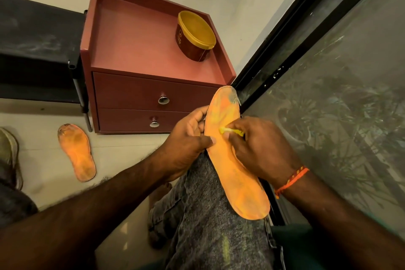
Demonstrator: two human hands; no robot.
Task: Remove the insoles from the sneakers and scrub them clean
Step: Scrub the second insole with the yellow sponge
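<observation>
An orange insole point(235, 173) lies lengthwise on my knee, toe end pointing up toward the drawer unit, with a grey dirty patch near its tip. My left hand point(186, 138) grips its left edge, thumb on top. My right hand point(260, 147) holds a small yellow brush point(230, 130) with its head pressed on the middle of the insole. A second orange insole point(76, 152), soiled dark, lies flat on the floor at the left. Part of a sneaker point(8, 151) shows at the left edge.
A reddish two-drawer unit point(140, 94) stands ahead with a yellow-lidded tub point(195, 35) on top. A dark rack point(39, 50) is at the left. A black-framed glass pane point(328, 72) runs along the right. My jeans-clad leg point(208, 215) fills the lower middle.
</observation>
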